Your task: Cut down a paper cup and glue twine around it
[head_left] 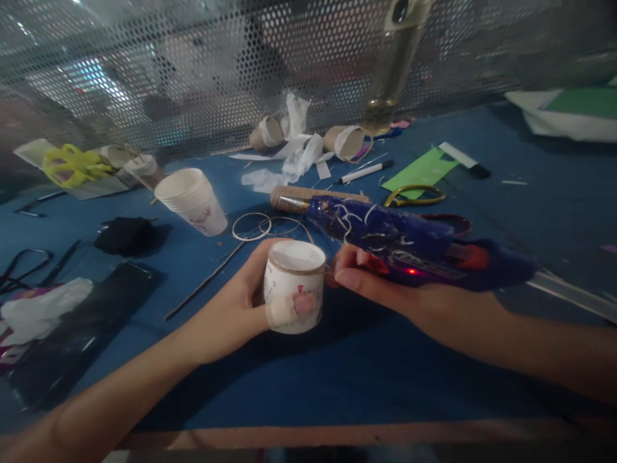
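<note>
My left hand (245, 302) is wrapped round a white paper cup (294, 289), its bandaged thumb across the front. Brown twine (289, 267) runs round the cup just below the rim. My right hand (371, 273) grips a blue hot glue gun (385, 225) with a red light showing. The gun's metal nozzle (292, 203) points left, beyond the cup, and a clear glue stick (573, 292) sticks out behind. The right thumb and forefinger meet close to the cup's right side, seemingly at the twine's end; blur hides this.
Stacked paper cups (193, 200) stand at the left, near a black adapter (125, 235). A twine roll (318, 193), a marker (366, 172), yellow-handled scissors (417, 193) and green paper (421, 172) lie behind the hands. A perforated metal screen (202, 71) borders the back of the blue table.
</note>
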Motion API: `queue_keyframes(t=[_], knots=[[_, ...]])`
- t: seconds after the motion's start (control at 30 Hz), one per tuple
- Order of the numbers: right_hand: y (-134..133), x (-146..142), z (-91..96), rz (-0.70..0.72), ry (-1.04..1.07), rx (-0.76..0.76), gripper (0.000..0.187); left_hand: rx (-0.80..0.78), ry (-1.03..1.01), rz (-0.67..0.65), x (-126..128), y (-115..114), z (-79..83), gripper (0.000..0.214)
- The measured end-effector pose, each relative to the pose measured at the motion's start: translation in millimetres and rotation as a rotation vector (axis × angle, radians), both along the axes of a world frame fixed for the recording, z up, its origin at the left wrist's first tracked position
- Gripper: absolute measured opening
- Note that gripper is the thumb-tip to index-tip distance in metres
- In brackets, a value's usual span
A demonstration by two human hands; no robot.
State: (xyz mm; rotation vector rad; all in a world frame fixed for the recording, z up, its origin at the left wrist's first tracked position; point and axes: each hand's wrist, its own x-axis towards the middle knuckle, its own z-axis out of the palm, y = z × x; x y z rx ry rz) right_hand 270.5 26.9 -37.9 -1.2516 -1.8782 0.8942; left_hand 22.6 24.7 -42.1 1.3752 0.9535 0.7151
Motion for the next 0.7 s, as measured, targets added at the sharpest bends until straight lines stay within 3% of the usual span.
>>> queue_keyframes(t=[0.13, 0.3, 0.5, 0.7], knots=[[0.5, -6.0, 2.9, -0.007, 0.075, 0.006, 0.040, 0.033, 0.005, 0.030, -1.1, -1.1, 2.8, 0.051], [1.1, -8.6, 2.4, 0.002, 0.165, 0.023, 0.024, -0.030, -0.034, 0.092, -2.1, -4.6, 8.1, 0.061], [3.1, -5.7, 4.7, 0.048, 0.174, -0.005, 0.032, -0.075, -0.105, 0.083, -4.2, -6.5, 10.1, 0.063], [2.6, 1.3, -10.9, -0.088, 0.147, -0.033, 0.038, -0.063, -0.208, 0.133, -6.5, -11.9, 18.5, 0.067]])
